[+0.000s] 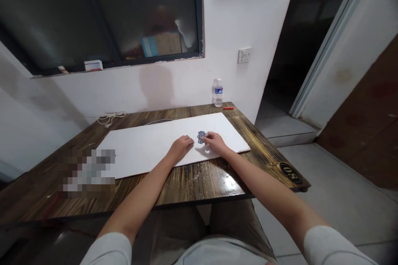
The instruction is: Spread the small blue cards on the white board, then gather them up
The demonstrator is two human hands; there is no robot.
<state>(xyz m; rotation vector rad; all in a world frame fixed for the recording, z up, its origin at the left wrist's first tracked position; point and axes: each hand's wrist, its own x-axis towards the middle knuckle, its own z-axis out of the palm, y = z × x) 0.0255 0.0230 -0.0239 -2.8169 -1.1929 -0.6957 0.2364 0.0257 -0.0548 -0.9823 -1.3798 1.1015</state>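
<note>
My right hand pinches the edge of a small cluster of flat blue-and-grey patterned pieces between thumb and fingers, low over the right part of a white board. What kind of pieces they are is too small to tell. To the left of them, my left hand rests on the board, palm down, with its fingers loosely bent and nothing visible in it. A short gap separates it from the pieces. The undersides of its fingers are hidden.
The board lies on a dark wooden table. Behind it stand a clear plastic bottle and a red pen-like stick. A bundle of pale cord lies at the back left. A number plate marks the right corner. The front left is pixelated.
</note>
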